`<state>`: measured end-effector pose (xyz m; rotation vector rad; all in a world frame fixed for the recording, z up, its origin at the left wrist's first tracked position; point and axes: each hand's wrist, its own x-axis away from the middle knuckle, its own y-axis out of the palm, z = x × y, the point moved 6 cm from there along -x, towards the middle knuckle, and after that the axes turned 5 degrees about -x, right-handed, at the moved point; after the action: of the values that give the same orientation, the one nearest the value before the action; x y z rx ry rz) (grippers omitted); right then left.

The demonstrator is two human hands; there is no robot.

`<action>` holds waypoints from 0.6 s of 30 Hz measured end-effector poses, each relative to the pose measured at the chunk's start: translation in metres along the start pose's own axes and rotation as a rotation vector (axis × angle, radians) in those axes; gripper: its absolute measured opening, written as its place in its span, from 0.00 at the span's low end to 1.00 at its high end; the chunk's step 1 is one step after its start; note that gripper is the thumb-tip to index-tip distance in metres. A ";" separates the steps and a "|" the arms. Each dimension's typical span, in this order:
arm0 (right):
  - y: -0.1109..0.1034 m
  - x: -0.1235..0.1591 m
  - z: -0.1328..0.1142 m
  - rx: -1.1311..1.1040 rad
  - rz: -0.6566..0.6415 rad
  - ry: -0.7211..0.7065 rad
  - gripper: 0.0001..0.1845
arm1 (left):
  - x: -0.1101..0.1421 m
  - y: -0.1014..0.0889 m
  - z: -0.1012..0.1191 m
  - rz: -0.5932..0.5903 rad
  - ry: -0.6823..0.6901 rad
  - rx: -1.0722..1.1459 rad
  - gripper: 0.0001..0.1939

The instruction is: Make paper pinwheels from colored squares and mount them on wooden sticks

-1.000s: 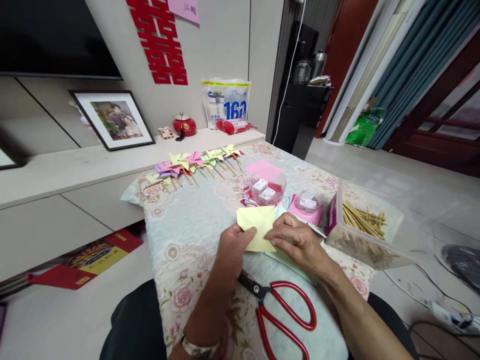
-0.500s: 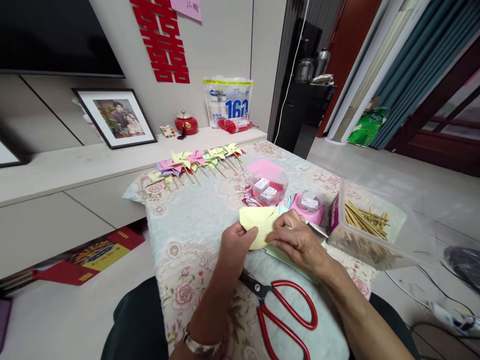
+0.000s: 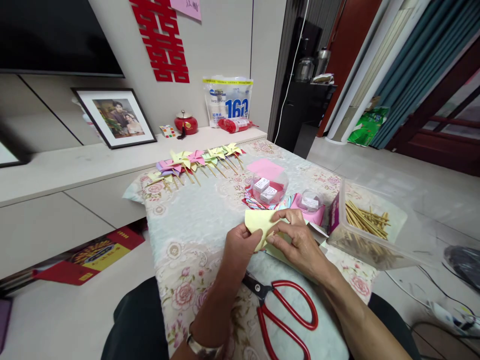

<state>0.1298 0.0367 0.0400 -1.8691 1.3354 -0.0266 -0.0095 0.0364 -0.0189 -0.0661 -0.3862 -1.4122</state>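
Note:
A pale yellow sheet of paper (image 3: 258, 218) is held up between both hands, its edges curling inward. My left hand (image 3: 241, 245) pinches it at the lower left, thumb on top. My right hand (image 3: 294, 237) is closed on its right side, index finger and thumb bent over the paper. Under my hands, on the table, lie red-handled scissors (image 3: 268, 290), their blade tips hidden behind my left hand. More pale paper lies beneath my right hand, mostly covered.
A row of paper pinwheels (image 3: 197, 157) on sticks lies along the table's far left. Beyond my hands sit a round clear container (image 3: 279, 192) holding small white boxes and a smaller clear one (image 3: 311, 201). At right stands a plastic bin (image 3: 360, 245) of sticks (image 3: 365, 220).
Both hands have shifted slightly right with the yellow paper, which is now more curled. My right fingers have moved up and over its right side.

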 end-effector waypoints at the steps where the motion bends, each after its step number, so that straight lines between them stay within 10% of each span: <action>1: 0.000 0.000 0.000 -0.001 0.017 0.006 0.06 | 0.000 -0.001 0.001 0.007 0.001 -0.018 0.13; 18: -0.001 -0.001 0.010 -0.078 0.075 0.073 0.10 | -0.004 -0.005 -0.005 0.017 -0.012 0.079 0.16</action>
<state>0.1344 0.0431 0.0340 -1.8971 1.4749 -0.0039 -0.0141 0.0380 -0.0258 -0.0136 -0.4503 -1.3785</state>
